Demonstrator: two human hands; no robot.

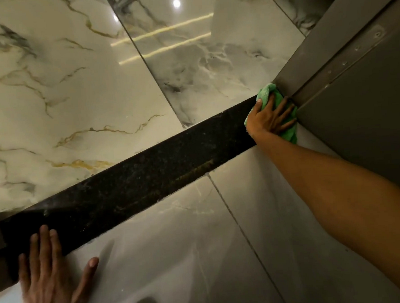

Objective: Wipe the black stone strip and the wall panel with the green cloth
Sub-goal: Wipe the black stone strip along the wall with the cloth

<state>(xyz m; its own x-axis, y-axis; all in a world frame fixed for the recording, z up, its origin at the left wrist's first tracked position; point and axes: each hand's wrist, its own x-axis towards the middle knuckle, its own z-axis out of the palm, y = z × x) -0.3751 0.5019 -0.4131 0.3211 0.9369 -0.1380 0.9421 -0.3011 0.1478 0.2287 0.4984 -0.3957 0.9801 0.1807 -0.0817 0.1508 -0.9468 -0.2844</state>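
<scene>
A black speckled stone strip (135, 176) runs diagonally from lower left to upper right between marble floor tiles. At its upper right end my right hand (269, 117) presses the crumpled green cloth (267, 95) flat onto the strip, right against the foot of the grey wall panel (360, 108). The cloth sticks out above and below my fingers. My left hand (49, 275) lies flat with fingers spread at the strip's lower left end, fingertips on the black stone, palm and thumb on the pale tile. Dusty streaks show along the strip's near edge.
Glossy marble tiles (73, 88) with grey and gold veins lie beyond the strip, reflecting ceiling lights. Paler tiles (200, 256) lie on my side. A metal hinge band with screws (352, 55) runs along the grey panel at upper right.
</scene>
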